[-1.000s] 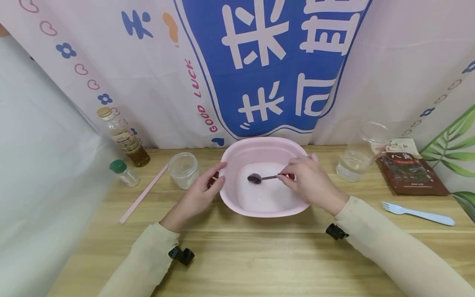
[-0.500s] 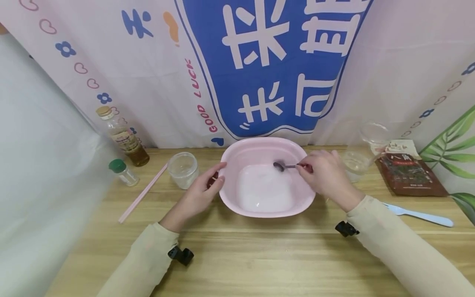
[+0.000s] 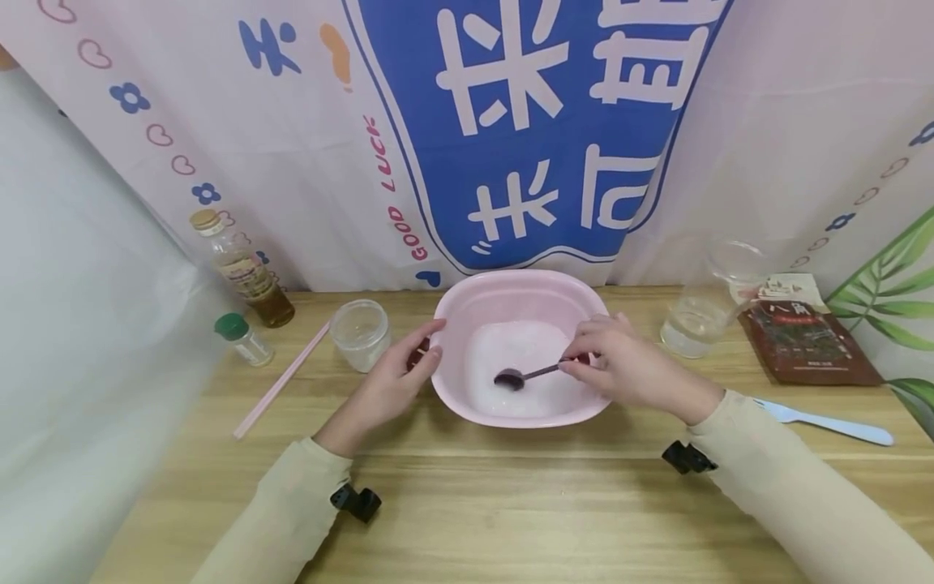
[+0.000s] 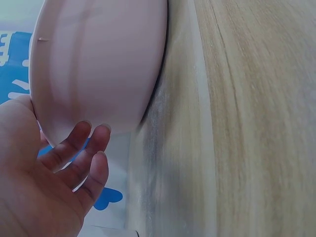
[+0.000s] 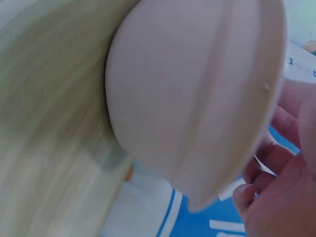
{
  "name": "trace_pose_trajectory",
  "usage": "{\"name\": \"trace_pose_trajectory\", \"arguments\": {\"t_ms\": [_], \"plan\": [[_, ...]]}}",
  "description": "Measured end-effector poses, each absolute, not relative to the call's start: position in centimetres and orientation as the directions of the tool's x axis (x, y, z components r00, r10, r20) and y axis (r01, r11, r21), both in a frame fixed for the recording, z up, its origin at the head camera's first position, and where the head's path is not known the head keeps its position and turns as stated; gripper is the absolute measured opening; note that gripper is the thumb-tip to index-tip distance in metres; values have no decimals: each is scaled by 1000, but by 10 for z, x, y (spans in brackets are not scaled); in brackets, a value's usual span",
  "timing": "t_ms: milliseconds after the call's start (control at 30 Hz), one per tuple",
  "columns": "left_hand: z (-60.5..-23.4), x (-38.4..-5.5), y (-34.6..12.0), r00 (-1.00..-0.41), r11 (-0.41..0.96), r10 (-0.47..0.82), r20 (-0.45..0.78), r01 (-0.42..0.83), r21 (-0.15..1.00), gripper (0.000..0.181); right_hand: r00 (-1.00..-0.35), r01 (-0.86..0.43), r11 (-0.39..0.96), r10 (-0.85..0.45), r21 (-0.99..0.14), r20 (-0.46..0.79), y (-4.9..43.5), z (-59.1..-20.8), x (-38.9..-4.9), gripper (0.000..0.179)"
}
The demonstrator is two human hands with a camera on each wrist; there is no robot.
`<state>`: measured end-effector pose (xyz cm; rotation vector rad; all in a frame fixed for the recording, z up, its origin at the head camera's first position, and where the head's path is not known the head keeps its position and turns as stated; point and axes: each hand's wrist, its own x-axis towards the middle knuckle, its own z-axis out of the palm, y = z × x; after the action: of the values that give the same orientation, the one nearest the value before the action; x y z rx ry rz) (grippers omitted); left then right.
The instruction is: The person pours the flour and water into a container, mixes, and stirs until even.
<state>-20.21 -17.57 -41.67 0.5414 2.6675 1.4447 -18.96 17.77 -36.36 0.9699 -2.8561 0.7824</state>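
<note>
In the head view, a pink plastic basin [image 3: 525, 420] stands mid-table with whitish, wet-looking contents [image 3: 503, 345] across its bottom. My left hand [image 3: 390, 375] holds the basin's left rim; in the left wrist view its thumb side meets the rim and curved fingers [image 4: 96, 173] lie by the outer wall. Over the right rim, my right hand [image 3: 620, 357] pinches the handle of a dark purple spoon [image 3: 511, 379], whose bowl is down in the whitish contents. From the right wrist, the basin's outer wall [image 5: 168, 84] hides the spoon, while curled fingers [image 5: 266, 158] show beside the rim.
To the left are a clear jar [image 3: 361, 334], pink chopsticks [image 3: 283, 380], a green-capped shaker [image 3: 244, 339] and a bottle of brown liquid [image 3: 248, 276]. At right stand a clear cup of liquid [image 3: 689, 324], a brown packet [image 3: 806, 337] and a blue fork [image 3: 832, 421].
My right hand swept the spoon rightward and toward the back of the basin, then brought it left and nearer the front. The left hand and basin have stayed in place.
</note>
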Motion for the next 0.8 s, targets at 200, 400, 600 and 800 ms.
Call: {"name": "trace_pose_trajectory", "arguments": {"t_ms": [200, 400, 600, 800], "plan": [[-417, -202, -176, -937, 491, 331, 113, 274, 827, 49, -837, -547, 752, -492, -367, 240, 195, -357, -192, 6], [-416, -202, -175, -937, 498, 331, 110, 272, 823, 49, -871, -475, 823, -389, -312, 299, 198, -360, -196, 11], [-415, -201, -175, -938, 510, 330, 106, 272, 816, 49, -849, -514, 800, -421, -310, 320, 185, -371, -201, 9], [-415, -201, -174, -939, 513, 329, 101, 268, 815, 49, -797, -603, 690, -543, -401, 264, 175, -376, -197, 9]]}}
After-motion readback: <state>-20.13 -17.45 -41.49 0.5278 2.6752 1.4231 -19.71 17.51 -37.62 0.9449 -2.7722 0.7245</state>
